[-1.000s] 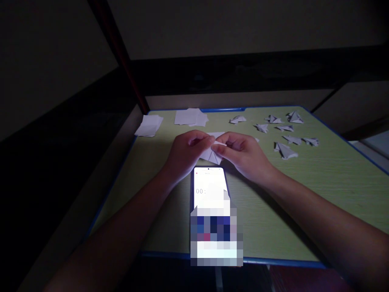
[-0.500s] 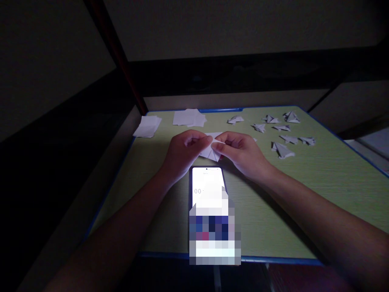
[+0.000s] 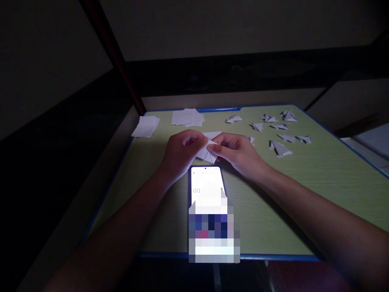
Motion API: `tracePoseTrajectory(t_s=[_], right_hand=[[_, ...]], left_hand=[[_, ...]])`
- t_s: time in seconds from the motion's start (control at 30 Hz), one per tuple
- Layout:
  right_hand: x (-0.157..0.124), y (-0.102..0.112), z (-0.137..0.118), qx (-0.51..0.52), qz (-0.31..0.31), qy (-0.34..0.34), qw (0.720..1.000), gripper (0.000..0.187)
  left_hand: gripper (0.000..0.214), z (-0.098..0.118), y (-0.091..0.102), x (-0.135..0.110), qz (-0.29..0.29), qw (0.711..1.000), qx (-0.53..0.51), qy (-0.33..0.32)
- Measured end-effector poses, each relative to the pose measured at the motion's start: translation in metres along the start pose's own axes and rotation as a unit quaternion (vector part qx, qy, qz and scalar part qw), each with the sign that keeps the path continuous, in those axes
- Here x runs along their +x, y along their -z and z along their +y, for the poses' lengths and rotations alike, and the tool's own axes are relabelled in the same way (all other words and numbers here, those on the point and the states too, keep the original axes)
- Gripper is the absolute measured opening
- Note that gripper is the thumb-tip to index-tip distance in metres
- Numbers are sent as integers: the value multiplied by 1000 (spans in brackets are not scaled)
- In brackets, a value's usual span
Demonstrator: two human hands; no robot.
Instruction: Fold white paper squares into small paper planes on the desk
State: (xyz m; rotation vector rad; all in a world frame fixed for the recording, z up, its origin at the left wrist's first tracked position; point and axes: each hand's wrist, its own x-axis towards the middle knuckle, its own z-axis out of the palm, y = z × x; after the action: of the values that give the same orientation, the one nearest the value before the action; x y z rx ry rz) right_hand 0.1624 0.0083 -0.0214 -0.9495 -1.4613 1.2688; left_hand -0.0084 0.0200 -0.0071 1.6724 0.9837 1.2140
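Note:
A creased white sheet of paper point(image 3: 207, 155) is held between my two hands, just above the middle of the table. My left hand point(image 3: 186, 151) pinches its left side, thumb on top and fingers curled behind. On the opposite side my right hand point(image 3: 235, 151) grips the paper, its thumb pressed on the front face. Fold lines fan across the lower part of the sheet, and the fingers cover much of its upper part. Directly below the hands lies a phone point(image 3: 206, 178) with a lit screen, its lower part blurred out.
Several folded paper pieces point(image 3: 280, 149) lie scattered at the right back of the green table point(image 3: 304, 194). Two stacks of white paper sit at the back left, one near the corner point(image 3: 145, 126), the other point(image 3: 187, 117) farther right. A blue rim edges the table.
My right thumb has moved slightly left and down over the paper. Both hands keep hold of the paper. The whole view has shifted a little.

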Motion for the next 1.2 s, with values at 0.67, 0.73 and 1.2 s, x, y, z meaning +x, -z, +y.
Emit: tracePoseTrajectory(t_s=[0.67, 0.73, 1.2], right_hand=[[2, 0, 0, -15, 27, 3, 1000, 25], [2, 1, 0, -16, 38, -1, 999, 24], [3, 6, 6, 0, 45, 1, 999, 19]], left_hand=[[14, -3, -3, -1, 12, 1000, 11, -6], [14, -3, -3, -2, 11, 1000, 21, -6], [11, -2, -5, -4, 1, 993, 113, -16]])
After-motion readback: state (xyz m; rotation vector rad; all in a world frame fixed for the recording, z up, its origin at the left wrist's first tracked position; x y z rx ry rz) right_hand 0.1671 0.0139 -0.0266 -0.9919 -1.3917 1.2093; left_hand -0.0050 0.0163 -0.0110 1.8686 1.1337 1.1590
